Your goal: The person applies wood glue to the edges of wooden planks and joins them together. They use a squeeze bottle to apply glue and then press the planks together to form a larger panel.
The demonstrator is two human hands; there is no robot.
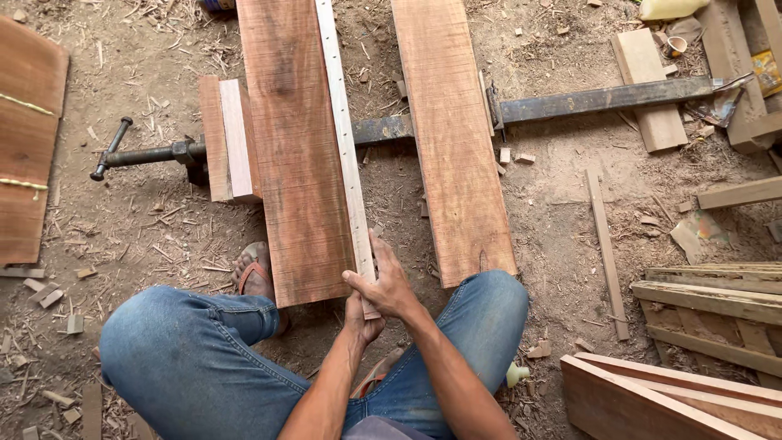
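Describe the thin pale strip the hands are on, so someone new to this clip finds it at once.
Start at the long bar clamp lying across the dirt floor, with two reddish boards over it. The pale strip runs along the right edge of the left board, its near end gripped by the right hand and left hand. Unlike the boards, it is narrow and whitish.

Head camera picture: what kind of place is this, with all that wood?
Probably an outdoor woodworking spot on a dirt floor. Reddish planks lie across a long bar clamp, wood chips are scattered about, and both hands hold a pale strip.
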